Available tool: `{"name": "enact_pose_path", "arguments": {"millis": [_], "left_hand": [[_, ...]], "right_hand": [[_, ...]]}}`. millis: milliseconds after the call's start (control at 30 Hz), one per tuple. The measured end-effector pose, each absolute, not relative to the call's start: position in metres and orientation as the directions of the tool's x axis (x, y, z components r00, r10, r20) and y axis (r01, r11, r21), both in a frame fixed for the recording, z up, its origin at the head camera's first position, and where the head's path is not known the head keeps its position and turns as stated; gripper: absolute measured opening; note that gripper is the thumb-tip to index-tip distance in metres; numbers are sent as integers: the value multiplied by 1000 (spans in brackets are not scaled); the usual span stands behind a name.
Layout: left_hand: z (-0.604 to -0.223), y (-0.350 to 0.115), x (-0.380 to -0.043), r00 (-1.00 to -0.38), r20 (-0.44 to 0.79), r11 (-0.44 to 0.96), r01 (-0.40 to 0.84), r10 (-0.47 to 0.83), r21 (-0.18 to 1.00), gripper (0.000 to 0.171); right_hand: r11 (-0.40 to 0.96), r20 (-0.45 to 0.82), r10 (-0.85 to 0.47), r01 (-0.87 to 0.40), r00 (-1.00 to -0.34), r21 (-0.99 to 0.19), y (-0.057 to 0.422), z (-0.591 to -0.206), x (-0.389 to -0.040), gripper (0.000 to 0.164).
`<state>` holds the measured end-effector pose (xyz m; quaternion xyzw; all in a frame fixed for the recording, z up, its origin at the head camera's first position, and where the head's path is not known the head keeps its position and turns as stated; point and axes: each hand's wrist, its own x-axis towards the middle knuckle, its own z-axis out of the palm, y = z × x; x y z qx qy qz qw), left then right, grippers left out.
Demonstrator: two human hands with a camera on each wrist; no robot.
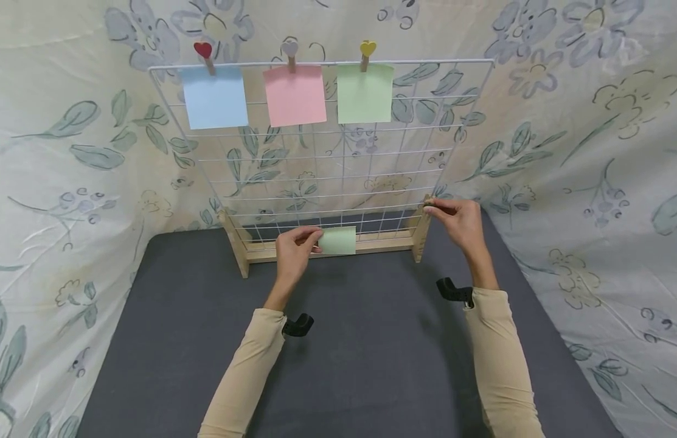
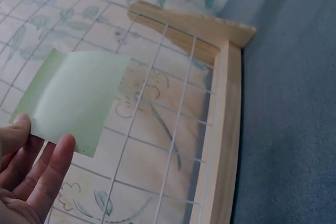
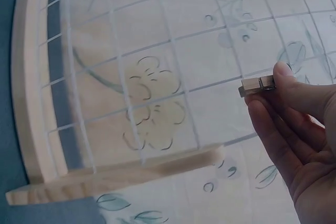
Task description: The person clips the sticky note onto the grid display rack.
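Observation:
My left hand (image 1: 292,254) pinches a light green paper note (image 1: 340,241) by its left edge, in front of the wire grid's bottom. In the left wrist view the note (image 2: 79,95) looks slightly bent, thumb on one face and fingers behind. Over by the rack's right foot, my right hand (image 1: 463,226) holds a small wooden clothespin (image 3: 256,85) between thumb and fingertips. Three notes hang from the grid's top bar (image 1: 453,61): blue (image 1: 215,97), pink (image 1: 295,97) and green (image 1: 365,94). Heart-topped clothespins in red (image 1: 204,51), pale grey (image 1: 290,48) and yellow (image 1: 367,50) clip them.
The white wire grid stands in a wooden base, with a left foot (image 1: 235,246), a right foot (image 1: 421,234) and a crossbar (image 1: 384,244). Under it lies a dark grey tabletop (image 1: 360,353). Floral cloth (image 1: 601,201) drapes behind and at both sides.

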<state>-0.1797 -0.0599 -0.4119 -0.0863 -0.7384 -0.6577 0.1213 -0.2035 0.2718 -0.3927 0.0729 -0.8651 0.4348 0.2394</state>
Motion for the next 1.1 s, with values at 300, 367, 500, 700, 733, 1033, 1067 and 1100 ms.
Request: {"name": "enact_pose_path", "arguments": {"millis": [300,367,500,700,733,1033,1067,1100], "left_hand": [[-422,-44,-199,-945,326,92,322,-31,942,20],[-411,-40,-197,-943,333,98,330,-22,939,20],[-398,-35,-196,-939,344,98,342,1,934,19],[-397,-31,-206,-935,354,102,352,2,930,18],[-395,-29,-206,-934,356,102,355,2,929,18],[-383,-19,-209,-921,390,112,390,23,914,20],[-381,-18,-209,-919,393,112,393,25,913,19],[-380,-17,-209,-918,396,115,396,27,911,19]], "right_hand": [[551,481,55,-375,-875,-745,261,-373,-207,23],[542,482,47,-383,-875,-748,258,-369,-207,22],[540,483,47,-384,-875,-749,255,-363,-209,22],[540,491,65,-383,-869,-750,253,-354,-211,22],[540,498,64,-390,-865,-746,253,-353,-211,22],[558,513,73,-391,-855,-732,253,-339,-213,21],[560,520,72,-397,-851,-727,254,-337,-213,21],[556,527,72,-405,-847,-726,253,-335,-213,20]]}}
